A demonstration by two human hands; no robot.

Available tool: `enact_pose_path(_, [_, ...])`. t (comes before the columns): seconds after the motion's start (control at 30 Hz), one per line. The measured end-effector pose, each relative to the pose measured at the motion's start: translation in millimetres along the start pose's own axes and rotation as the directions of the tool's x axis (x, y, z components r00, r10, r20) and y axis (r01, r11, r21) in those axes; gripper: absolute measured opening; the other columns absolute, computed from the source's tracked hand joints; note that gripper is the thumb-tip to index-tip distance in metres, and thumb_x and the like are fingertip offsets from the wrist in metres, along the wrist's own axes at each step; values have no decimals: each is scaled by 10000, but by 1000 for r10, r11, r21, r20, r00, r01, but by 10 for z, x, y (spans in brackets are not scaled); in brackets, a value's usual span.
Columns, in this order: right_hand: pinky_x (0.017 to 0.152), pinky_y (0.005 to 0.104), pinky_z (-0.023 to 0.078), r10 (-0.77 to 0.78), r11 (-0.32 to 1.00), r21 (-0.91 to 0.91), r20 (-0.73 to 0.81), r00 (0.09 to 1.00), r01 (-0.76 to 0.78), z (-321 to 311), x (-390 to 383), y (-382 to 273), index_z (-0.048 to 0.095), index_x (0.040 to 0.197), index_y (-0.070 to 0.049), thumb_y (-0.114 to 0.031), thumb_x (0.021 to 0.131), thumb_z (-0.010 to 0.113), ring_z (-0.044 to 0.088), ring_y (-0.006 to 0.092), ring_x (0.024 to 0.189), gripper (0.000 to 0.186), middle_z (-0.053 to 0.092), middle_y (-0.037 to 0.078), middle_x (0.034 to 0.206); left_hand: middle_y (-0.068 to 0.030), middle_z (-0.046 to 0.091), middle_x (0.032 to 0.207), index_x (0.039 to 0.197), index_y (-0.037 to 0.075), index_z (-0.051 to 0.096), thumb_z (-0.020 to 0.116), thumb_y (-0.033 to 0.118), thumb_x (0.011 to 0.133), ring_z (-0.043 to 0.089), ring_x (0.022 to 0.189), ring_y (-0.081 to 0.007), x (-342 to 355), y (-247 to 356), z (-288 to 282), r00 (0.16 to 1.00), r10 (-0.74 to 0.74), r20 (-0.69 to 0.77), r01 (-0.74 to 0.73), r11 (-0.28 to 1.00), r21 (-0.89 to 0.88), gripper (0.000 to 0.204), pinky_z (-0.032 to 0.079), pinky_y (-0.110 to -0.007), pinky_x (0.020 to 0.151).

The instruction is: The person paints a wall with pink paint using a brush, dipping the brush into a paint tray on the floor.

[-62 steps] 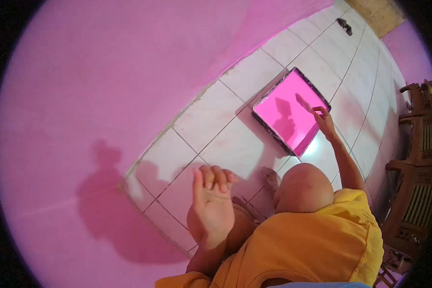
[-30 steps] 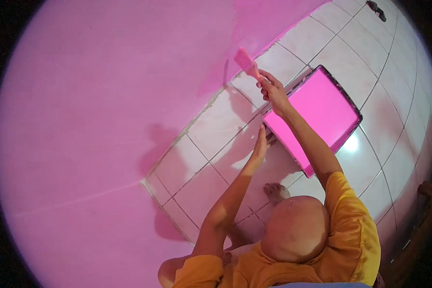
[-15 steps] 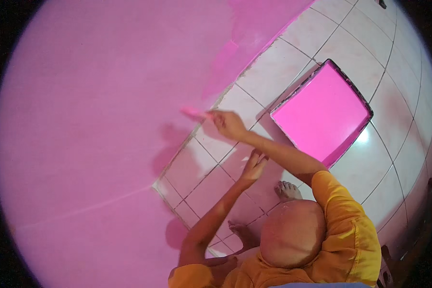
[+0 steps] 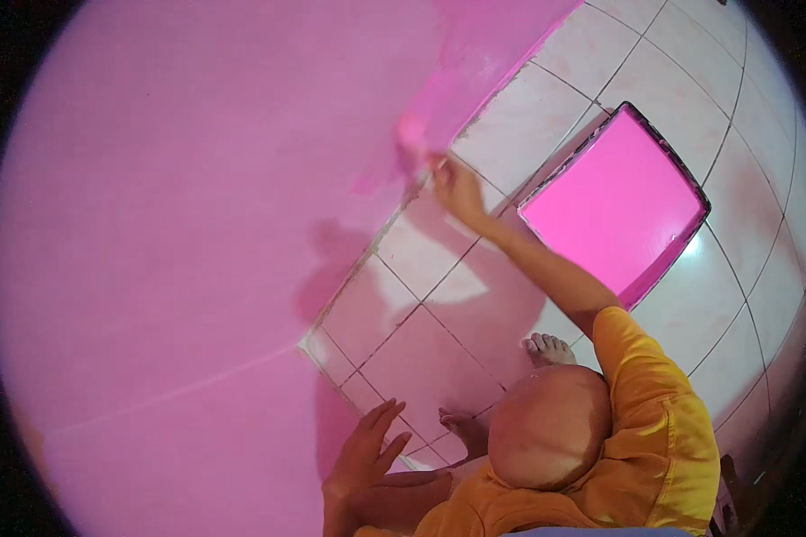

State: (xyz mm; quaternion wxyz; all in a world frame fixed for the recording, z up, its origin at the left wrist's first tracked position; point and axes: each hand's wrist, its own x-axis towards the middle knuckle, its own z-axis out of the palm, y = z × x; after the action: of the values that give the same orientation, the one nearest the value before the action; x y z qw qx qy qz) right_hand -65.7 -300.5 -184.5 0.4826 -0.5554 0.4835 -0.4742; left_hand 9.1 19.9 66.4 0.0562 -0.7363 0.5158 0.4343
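My right hand (image 4: 457,192) grips a pink-coated paintbrush (image 4: 411,132), blurred by motion, against the lower part of the pink wall (image 4: 215,179), just above its edge with the floor. Fresh brighter pink paint (image 4: 475,63) marks that stretch of wall. My left hand (image 4: 367,447) hangs low near the corner, fingers apart and holding nothing. A black-rimmed rectangular tray (image 4: 613,206) holding bright pink paint lies on the floor to the right of my right hand.
White square floor tiles (image 4: 672,80) surround the tray. My bare foot (image 4: 546,349) and bent knee (image 4: 551,425) are below it. Dark objects sit at the far right edge, too dim to make out. My shadow falls across the wall and tiles.
Over two seconds the brush went from above the tray left onto the wall, then moved upward along it, leaving a streak. My left hand rose toward the tray, then dropped down and left.
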Motion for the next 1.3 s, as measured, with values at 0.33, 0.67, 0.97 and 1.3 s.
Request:
enact_pose_path(0.33, [679, 355, 488, -131, 991, 14, -11, 991, 131, -501, 508, 147, 618, 1062, -17, -177, 850, 564, 639, 259, 740, 272, 662, 163, 825, -195, 432, 1327, 1322, 45, 417, 542, 303, 909, 416, 1229, -350, 2, 103, -163, 992, -5, -124, 16, 996, 86, 502, 372, -415, 1001])
enact_pose_path(0.67, [616, 262, 441, -92, 958, 268, -42, 995, 100, 38, 83, -33, 623, 1008, 13, -159, 894, 588, 526, 90, 683, 210, 608, 31, 744, -184, 436, 1327, 1327, 68, 418, 543, 316, 909, 426, 1219, -350, 58, 66, -128, 995, -59, -83, 67, 994, 90, 502, 379, -416, 994])
enact_pose_path(0.97, [661, 347, 492, -246, 969, 1, 106, 963, 248, -726, 850, -187, 666, 941, -13, -227, 786, 683, 643, 194, 744, 265, 679, 127, 818, -181, 463, 1302, 1313, 53, 428, 547, 312, 907, 449, 1201, -339, 39, 72, -187, 993, -45, -110, 56, 993, 106, 497, 393, -407, 982])
enact_pose_path(1.3, [600, 326, 473, -117, 960, 225, -206, 972, 163, -338, 522, -28, 639, 968, -6, -189, 863, 582, 602, 174, 659, 218, 652, 125, 768, -178, 468, 1297, 1307, 47, 427, 543, 306, 910, 449, 1199, -344, 59, 77, -133, 995, -54, -81, 64, 991, 121, 488, 400, -410, 975])
